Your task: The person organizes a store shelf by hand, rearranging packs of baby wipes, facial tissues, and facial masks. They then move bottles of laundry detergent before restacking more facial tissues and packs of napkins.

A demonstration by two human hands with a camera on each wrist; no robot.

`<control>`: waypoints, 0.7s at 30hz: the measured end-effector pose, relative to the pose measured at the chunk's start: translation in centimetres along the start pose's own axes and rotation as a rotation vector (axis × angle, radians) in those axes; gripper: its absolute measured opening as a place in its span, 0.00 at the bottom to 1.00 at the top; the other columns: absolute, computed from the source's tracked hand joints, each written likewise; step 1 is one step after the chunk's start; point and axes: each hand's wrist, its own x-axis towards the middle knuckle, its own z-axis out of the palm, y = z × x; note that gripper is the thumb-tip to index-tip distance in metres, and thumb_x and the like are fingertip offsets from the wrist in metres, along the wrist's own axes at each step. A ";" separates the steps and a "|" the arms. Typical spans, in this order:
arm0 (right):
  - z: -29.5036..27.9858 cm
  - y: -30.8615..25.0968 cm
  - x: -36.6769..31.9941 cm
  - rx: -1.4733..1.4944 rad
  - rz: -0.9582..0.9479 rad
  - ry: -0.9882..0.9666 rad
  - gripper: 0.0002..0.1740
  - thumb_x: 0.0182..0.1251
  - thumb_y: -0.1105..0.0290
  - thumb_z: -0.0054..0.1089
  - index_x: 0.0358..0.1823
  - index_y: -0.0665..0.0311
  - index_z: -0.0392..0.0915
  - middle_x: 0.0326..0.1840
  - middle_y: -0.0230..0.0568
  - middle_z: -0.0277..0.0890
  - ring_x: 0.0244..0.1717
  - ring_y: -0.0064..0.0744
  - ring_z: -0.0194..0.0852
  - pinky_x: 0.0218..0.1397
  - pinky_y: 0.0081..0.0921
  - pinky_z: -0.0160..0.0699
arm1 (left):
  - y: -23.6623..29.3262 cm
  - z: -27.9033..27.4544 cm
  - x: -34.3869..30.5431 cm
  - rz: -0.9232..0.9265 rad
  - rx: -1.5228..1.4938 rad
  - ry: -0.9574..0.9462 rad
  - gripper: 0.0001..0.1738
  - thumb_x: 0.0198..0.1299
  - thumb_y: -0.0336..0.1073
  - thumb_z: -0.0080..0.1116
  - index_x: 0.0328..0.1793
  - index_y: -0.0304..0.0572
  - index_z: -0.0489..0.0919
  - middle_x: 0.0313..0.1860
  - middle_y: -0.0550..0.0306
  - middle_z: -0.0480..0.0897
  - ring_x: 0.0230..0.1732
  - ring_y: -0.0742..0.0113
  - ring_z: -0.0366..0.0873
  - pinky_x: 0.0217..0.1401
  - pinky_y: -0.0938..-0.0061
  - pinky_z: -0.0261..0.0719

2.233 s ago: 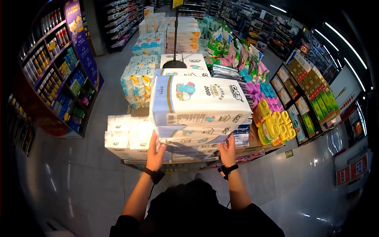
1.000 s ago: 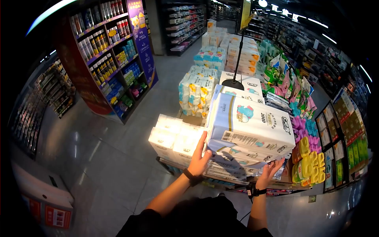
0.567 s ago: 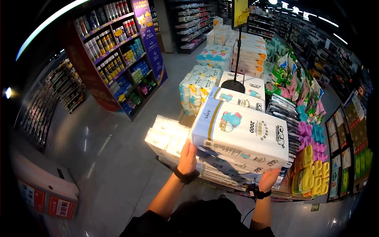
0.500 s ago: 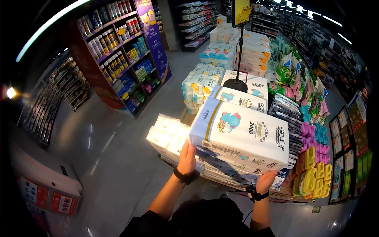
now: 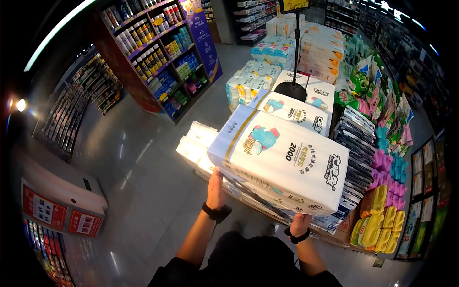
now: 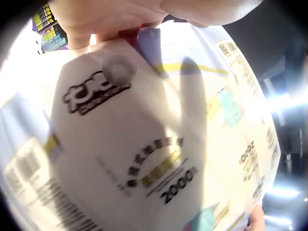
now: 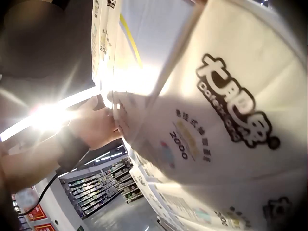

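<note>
A large white and lilac pack of tissues (image 5: pixel 282 153), printed with a blue elephant and "2000", is held between both hands in front of the body. My left hand (image 5: pixel 215 193) grips its lower left corner, fingers going under and behind it. My right hand (image 5: pixel 300 224) holds the near right underside, with most of its fingers hidden by the pack. The right wrist view shows the left hand (image 7: pixel 96 127) at the pack's far edge. Behind the held pack, a matching pack (image 5: pixel 291 112) lies on the display.
A black sign stand (image 5: pixel 290 90) rises behind the packs. Bright white paper packs (image 5: pixel 196 143) sit to the left, yellow bottles (image 5: pixel 375 220) to the right. A product shelf (image 5: pixel 158 57) stands across the aisle floor (image 5: pixel 138 177).
The hands took hold of the top pack and drew it off the stack toward the body, uncovering the pack behind. The head view has turned left.
</note>
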 end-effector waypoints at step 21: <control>5.6 -1.7 -10.5 -0.113 0.565 0.500 0.12 0.79 0.74 0.67 0.55 0.62 0.72 0.47 0.36 0.76 0.42 0.24 0.78 0.40 0.23 0.78 | -1.2 -11.7 -7.9 -0.420 0.127 0.053 0.12 0.83 0.32 0.56 0.61 0.34 0.86 0.41 0.58 0.89 0.36 0.76 0.83 0.42 0.75 0.83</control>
